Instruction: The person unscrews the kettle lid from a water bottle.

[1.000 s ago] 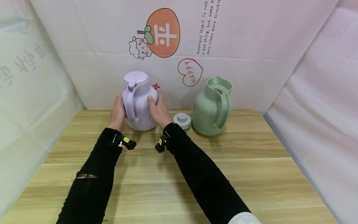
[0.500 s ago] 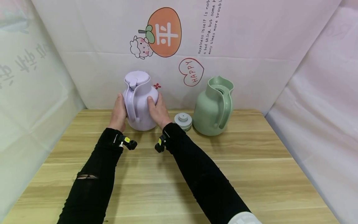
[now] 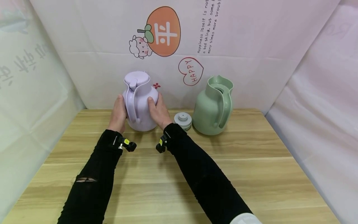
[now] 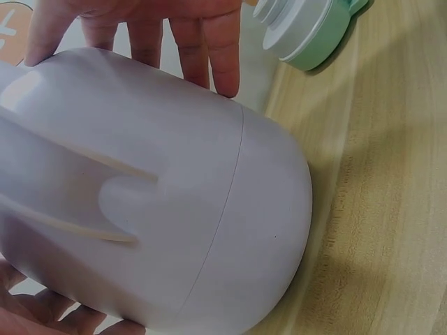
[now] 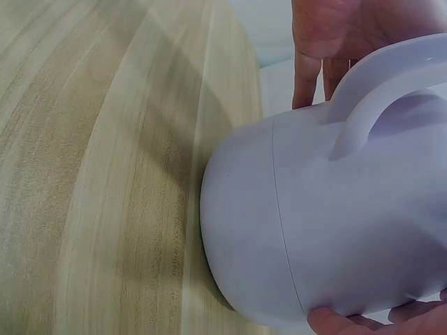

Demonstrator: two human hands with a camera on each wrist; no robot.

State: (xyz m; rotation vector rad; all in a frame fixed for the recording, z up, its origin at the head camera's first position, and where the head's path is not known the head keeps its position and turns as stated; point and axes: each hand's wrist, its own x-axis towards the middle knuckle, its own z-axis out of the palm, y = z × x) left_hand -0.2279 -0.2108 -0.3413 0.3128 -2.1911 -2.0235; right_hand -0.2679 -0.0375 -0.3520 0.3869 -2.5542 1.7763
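Note:
A lilac jug (image 3: 139,104) with a lid and a handle facing me stands upright at the back of the wooden table (image 3: 179,174). My left hand (image 3: 118,111) grips its left side and my right hand (image 3: 158,110) grips its right side, thumbs at the front. In the left wrist view the lilac jug (image 4: 160,202) fills the frame, with the right hand's fingers (image 4: 174,35) on its far side. The right wrist view shows the lilac jug (image 5: 335,230) resting on the table and the left hand's fingers (image 5: 328,42) behind it.
A round pale lid (image 3: 182,120) lies on the table just right of my right wrist. Beside it stands a green jug (image 3: 213,107) with an uncovered mouth. White printed cloth walls close in the back and both sides.

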